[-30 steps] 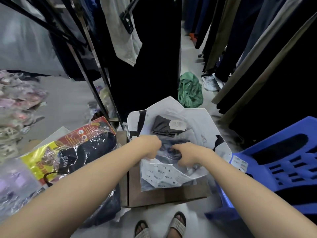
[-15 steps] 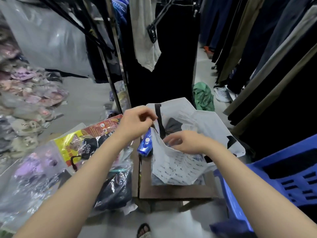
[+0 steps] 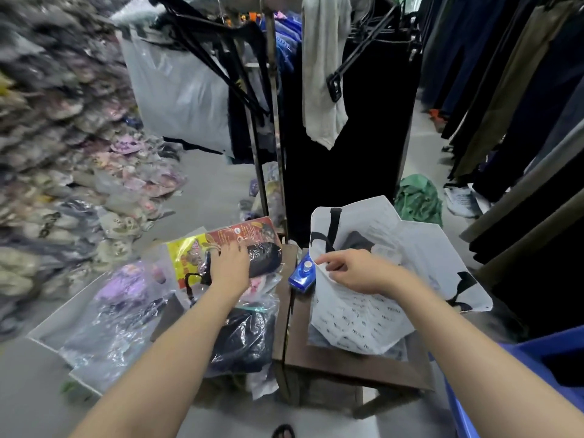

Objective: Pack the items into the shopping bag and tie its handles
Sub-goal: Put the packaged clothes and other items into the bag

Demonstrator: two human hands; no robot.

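Note:
A white shopping bag [image 3: 363,317] with black handles and small printed words stands open on a brown wooden stool [image 3: 347,368]. Dark folded clothing [image 3: 357,241] shows inside it. My right hand [image 3: 354,271] pinches the bag's near left rim and holds it open. My left hand [image 3: 229,267] lies flat on a clear packet with a red and yellow card and a black garment [image 3: 221,248], left of the stool; whether it grips the packet is unclear. More plastic-wrapped dark clothes [image 3: 243,339] lie under my left forearm.
A blue tape dispenser [image 3: 301,275] sits on the stool's left edge. Packets of purple clothes [image 3: 126,289] lie at left, heaps of wrapped goods [image 3: 63,172] beyond. A metal rack [image 3: 271,121] with hanging black garments stands behind. A blue plastic chair [image 3: 521,374] is at right, a green bag [image 3: 417,197] on the floor.
My left hand left the bag's handle and moved left onto the red and yellow packet. My right hand shifted to the bag's left rim. The view swung left.

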